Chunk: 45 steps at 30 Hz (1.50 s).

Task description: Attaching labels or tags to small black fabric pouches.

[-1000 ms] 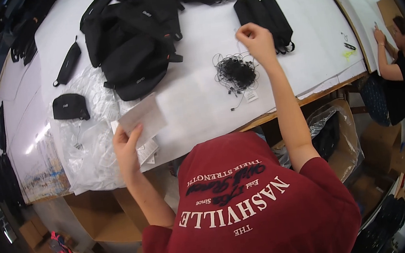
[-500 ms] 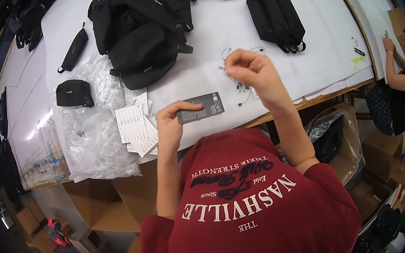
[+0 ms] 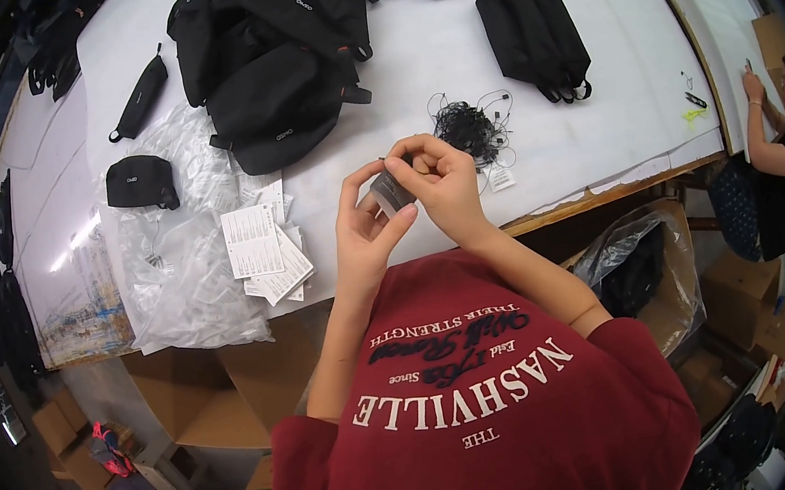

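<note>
Dark-grey card (image 3: 391, 193): we should keep it steady, fingers of the left hand (image 3: 366, 219) pinching it; whether those of the right hand (image 3: 444, 183) grip it, we cannot tell.

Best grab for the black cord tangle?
Probably the dense middle of the black cord tangle, gathered from above with several fingers; thin loops splay around it, so pinching one may just drag it. I'd come from the right, since the right hand sits at its near-left side.

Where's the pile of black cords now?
In the head view, the cords lie right of centre on the table, just beyond the right hand and below-left of the long black pouches.
</note>
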Each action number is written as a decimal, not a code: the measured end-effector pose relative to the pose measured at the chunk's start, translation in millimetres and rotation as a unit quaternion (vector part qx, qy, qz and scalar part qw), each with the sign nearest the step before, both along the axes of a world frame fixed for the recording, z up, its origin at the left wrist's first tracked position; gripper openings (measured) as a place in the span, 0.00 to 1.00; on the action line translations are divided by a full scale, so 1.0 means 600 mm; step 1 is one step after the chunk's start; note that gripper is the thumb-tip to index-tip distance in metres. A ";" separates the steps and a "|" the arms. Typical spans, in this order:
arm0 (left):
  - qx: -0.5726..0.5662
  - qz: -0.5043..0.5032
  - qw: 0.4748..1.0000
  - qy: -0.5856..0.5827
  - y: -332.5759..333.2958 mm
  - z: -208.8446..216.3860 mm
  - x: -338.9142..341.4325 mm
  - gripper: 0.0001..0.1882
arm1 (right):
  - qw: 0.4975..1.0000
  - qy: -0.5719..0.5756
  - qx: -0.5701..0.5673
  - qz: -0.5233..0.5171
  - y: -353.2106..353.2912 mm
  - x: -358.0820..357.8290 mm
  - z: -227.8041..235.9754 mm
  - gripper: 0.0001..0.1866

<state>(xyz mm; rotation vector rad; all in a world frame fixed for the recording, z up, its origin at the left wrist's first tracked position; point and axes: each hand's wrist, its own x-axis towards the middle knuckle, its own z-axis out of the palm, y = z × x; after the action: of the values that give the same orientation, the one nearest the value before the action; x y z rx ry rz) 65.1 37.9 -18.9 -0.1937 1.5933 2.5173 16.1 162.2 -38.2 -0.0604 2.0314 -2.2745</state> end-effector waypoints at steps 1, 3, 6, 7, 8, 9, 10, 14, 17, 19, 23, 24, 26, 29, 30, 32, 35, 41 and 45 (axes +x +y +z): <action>-0.045 0.007 0.999 0.022 0.006 0.003 -0.001 0.26 | 0.999 -0.012 -0.041 -0.001 0.001 -0.002 -0.003 0.06; -0.112 0.038 0.992 0.044 0.004 -0.004 -0.004 0.22 | 0.992 -0.075 -0.098 0.008 0.001 -0.008 0.003 0.06; -0.282 0.097 0.948 0.112 -0.002 -0.006 -0.008 0.16 | 0.969 -0.183 -0.159 0.042 0.015 -0.009 -0.001 0.08; -0.382 0.125 0.902 0.157 -0.003 -0.005 -0.009 0.13 | 0.955 -0.215 -0.192 0.069 0.017 -0.008 -0.012 0.08; -0.382 0.125 0.902 0.156 -0.002 -0.003 -0.010 0.13 | 0.938 -0.246 -0.224 0.097 0.017 -0.008 -0.016 0.07; -0.446 0.143 0.866 0.173 -0.001 0.001 -0.011 0.13 | 0.938 -0.247 -0.224 0.097 0.017 -0.007 -0.017 0.07; -0.507 0.159 0.826 0.189 0.000 0.003 -0.012 0.13 | 0.950 -0.229 -0.197 0.082 0.017 -0.007 -0.014 0.07; -0.587 0.162 0.764 0.212 -0.003 0.001 -0.015 0.14 | 0.996 -0.047 -0.039 0.064 0.022 -0.005 -0.012 0.05; -0.605 0.157 0.743 0.240 -0.003 -0.004 -0.015 0.14 | 0.997 0.018 0.066 0.033 0.024 0.001 0.007 0.05; -0.573 0.142 0.771 0.238 -0.001 -0.001 -0.015 0.12 | 0.994 0.055 0.092 0.028 0.024 0.003 0.010 0.05; -0.509 0.173 0.822 0.190 0.005 0.003 -0.010 0.10 | 0.980 0.138 0.142 0.012 0.021 0.002 0.009 0.05; -0.514 0.172 0.816 0.201 0.003 0.003 -0.011 0.10 | 0.980 0.138 0.142 0.012 0.021 0.002 0.008 0.05; -0.519 0.172 0.810 0.212 0.000 0.004 -0.012 0.10 | 0.970 0.174 0.172 -0.010 0.021 0.002 0.007 0.05; -0.537 0.173 0.789 0.244 -0.001 0.007 -0.013 0.11 | 0.979 0.149 0.142 -0.006 0.020 0.005 0.007 0.05; -0.543 0.184 0.776 0.261 0.000 0.008 -0.013 0.12 | 0.979 0.148 0.142 -0.006 0.020 0.007 0.010 0.05; -0.549 0.195 0.764 0.278 0.000 0.010 -0.012 0.13 | 0.985 0.119 0.123 0.001 0.021 0.013 0.020 0.05; -0.548 0.205 0.758 0.288 0.002 0.013 -0.009 0.13 | 0.982 0.141 0.125 -0.011 0.019 0.021 0.026 0.05; -0.504 0.186 0.807 0.245 0.003 0.016 -0.004 0.11 | 0.967 0.197 0.159 -0.029 0.016 0.017 0.027 0.06; -0.487 0.161 0.812 0.277 -0.007 0.014 -0.006 0.09 | 0.972 0.173 0.160 0.000 0.024 0.014 0.033 0.05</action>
<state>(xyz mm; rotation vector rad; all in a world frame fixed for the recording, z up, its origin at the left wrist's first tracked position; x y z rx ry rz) 61.7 33.7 -10.7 0.2124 3.2161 1.7114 24.8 176.8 -18.5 -0.4618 2.5414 -2.0170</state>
